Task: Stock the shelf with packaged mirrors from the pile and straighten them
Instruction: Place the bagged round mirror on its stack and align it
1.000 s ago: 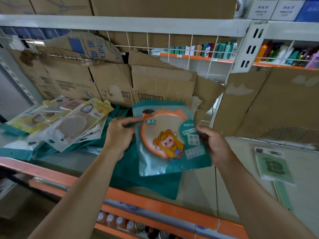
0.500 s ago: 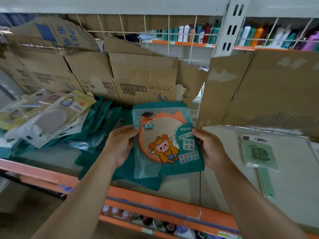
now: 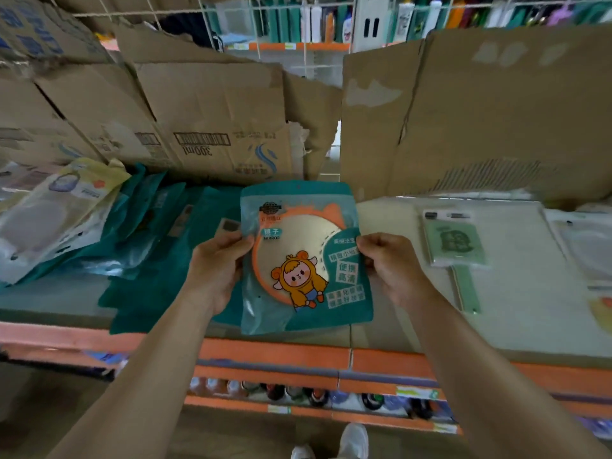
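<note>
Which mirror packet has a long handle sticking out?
The pale green packaged mirror lying on the grey shelf, right of the right hand. The held teal packet with the round orange mirror shows no handle.

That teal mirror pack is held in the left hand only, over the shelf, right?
No, both hands hold it: the left hand grips the mirror pack by its left edge, the right hand by its right edge, over the shelf. The head view shows it.
</note>
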